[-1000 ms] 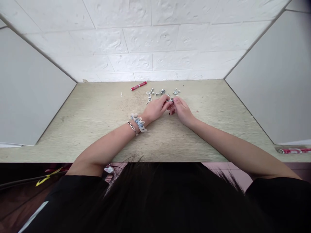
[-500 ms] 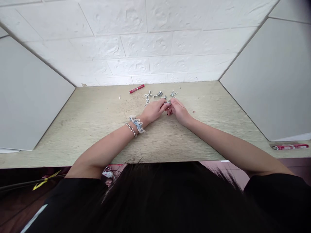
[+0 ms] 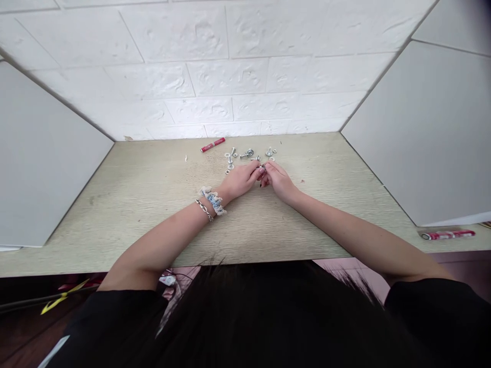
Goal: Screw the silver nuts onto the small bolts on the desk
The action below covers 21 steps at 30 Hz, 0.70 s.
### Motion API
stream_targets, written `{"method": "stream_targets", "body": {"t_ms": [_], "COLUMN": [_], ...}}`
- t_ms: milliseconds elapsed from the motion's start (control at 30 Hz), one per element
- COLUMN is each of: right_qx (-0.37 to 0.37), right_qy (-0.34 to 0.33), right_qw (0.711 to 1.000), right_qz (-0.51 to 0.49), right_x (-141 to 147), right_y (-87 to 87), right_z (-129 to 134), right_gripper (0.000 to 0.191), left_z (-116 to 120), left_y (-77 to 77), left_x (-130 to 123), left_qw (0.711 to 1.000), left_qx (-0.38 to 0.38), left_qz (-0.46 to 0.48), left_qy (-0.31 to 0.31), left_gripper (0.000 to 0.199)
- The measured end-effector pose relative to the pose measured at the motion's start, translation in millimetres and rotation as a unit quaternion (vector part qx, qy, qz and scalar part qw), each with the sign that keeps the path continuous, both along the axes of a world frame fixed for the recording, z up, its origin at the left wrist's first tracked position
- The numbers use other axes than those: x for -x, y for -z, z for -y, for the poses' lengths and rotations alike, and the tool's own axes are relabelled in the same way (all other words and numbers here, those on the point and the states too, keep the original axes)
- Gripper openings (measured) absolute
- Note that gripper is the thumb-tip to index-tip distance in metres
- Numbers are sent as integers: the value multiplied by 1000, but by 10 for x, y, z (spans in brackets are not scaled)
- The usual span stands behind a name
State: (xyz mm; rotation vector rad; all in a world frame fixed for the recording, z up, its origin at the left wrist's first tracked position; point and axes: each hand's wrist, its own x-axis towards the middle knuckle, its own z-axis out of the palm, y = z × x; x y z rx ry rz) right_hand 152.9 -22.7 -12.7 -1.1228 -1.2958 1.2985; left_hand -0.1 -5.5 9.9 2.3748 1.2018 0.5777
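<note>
My left hand point(image 3: 241, 180) and my right hand point(image 3: 282, 183) meet over the table, fingertips pinched together. Between them shows a small silver metal fastener point(image 3: 263, 167), mostly covered by the fingers, so its exact kind is unclear. Just beyond the hands lie loose fasteners: a bolt point(image 3: 233, 152), another bolt point(image 3: 230, 159) and a flat washer point(image 3: 230, 167) on the left. A bolt with washers on it point(image 3: 247, 154) lies in the middle. Farther right, a bolt stands head-down with washers point(image 3: 269, 152), beside a nut point(image 3: 274, 151).
A red marker-like tube point(image 3: 213, 144) lies near the white brick-pattern wall point(image 3: 207, 110). Another red tube point(image 3: 448, 234) is at the table's right front edge. Grey panels rise at the left point(image 3: 49, 158) and right point(image 3: 422, 138) of the wooden table point(image 3: 153, 179).
The camera view has shifted slightly. Both hands stay together at nearly the same spot, fingers still pinching, with slightly less of the metal piece showing.
</note>
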Motion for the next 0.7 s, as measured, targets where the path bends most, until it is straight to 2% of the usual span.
{"method": "stream_targets", "body": {"t_ms": [267, 467, 567, 700], "right_qx": [-5, -2, -1, 4], "right_qy": [-6, -33, -29, -18], "right_qw": [1000, 999, 999, 1000], "right_qz": [3, -33, -33, -5], "right_x": [1, -33, -31, -6], "right_y": [-23, 74, 77, -24], "right_z": [14, -56, -62, -7], "right_gripper": [42, 46, 53, 65], "left_z": [-18, -13, 3, 21], "left_y": [43, 45, 31, 23], "left_x": [9, 9, 10, 15], "left_qw": [1000, 1000, 1000, 1000], "left_qx": [-4, -3, -6, -13], "left_qz": [5, 7, 7, 2], "left_qy": [4, 3, 4, 8], "left_gripper": [35, 36, 36, 36]}}
